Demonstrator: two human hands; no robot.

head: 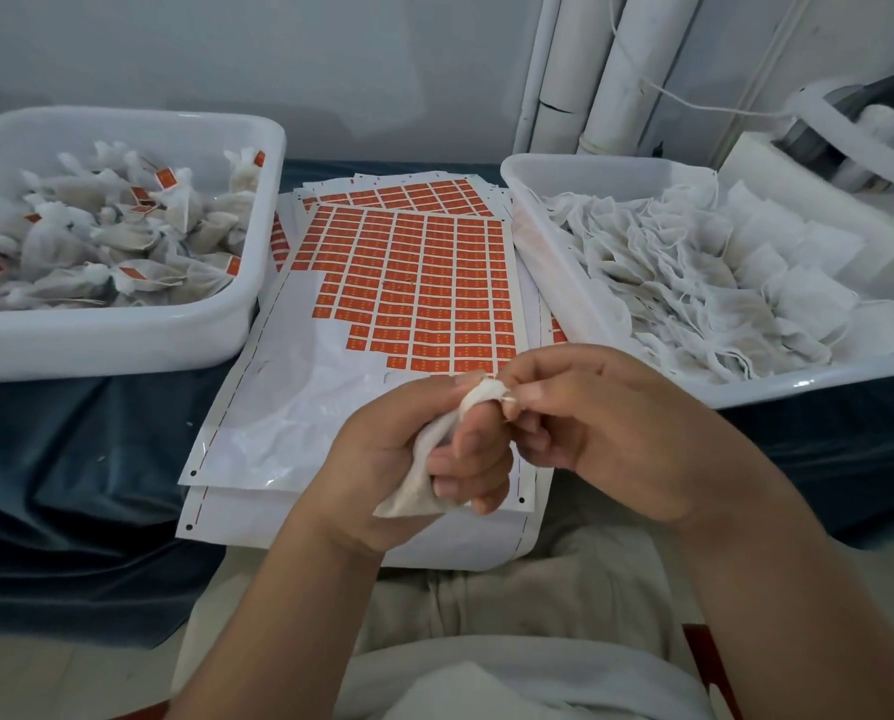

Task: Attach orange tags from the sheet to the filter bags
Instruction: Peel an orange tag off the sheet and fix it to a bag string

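My left hand (408, 454) grips a white filter bag (424, 480), its body hanging out below my fingers and its gathered neck sticking up at my thumb. My right hand (580, 423) pinches the bag's string at that neck. Both hands hover over the near end of the tag sheet (419, 283), a white backing with rows of orange tags; its near-left part is bare backing. More sheets lie stacked under it.
A white tub (123, 335) at the left holds several filled bags with orange tags. A white tray (746, 392) at the right holds a pile of flat untagged bags. Behind it stand white pipes (611, 70) and a machine (850, 132). A dark blue cloth (71, 459) covers the table.
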